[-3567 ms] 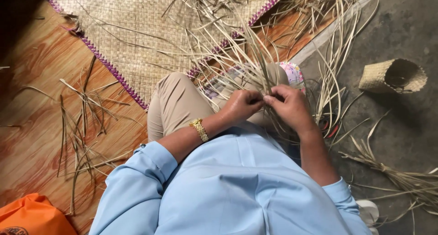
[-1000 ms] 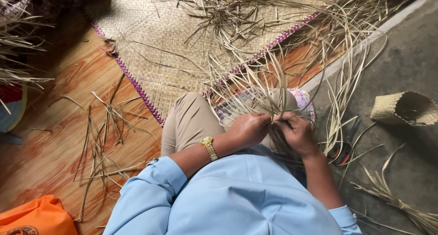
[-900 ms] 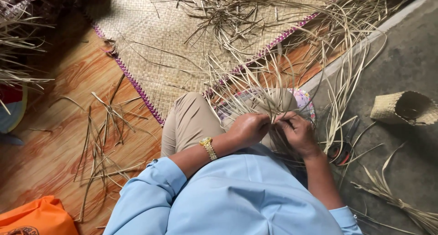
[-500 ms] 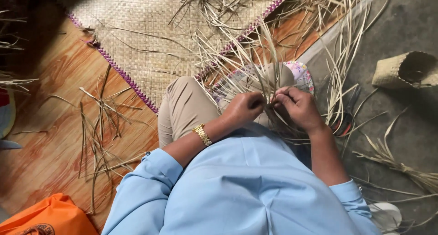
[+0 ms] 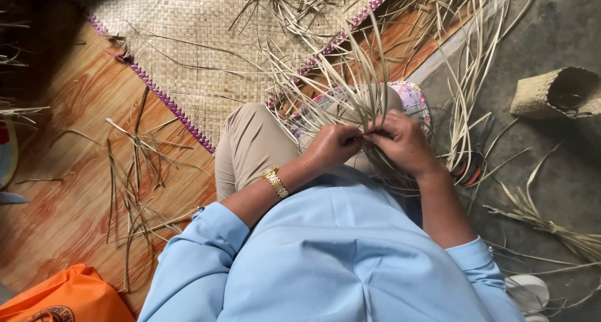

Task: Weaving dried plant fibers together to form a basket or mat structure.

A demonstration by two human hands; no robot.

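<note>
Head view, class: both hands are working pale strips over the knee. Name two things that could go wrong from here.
1. The left hand and right hand pinch thin strips close together; one may slip or snap.
2. Loose strips litter the wooden floor; they could snag or mix with the work.

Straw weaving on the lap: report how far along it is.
Done: one small woven basket lies finished on the grey floor. In hand: the left hand and right hand pinch strands of the straw piece on the knee. Left: most strands fan out loose and unwoven, and more loose straw lies on the wooden floor.
</note>
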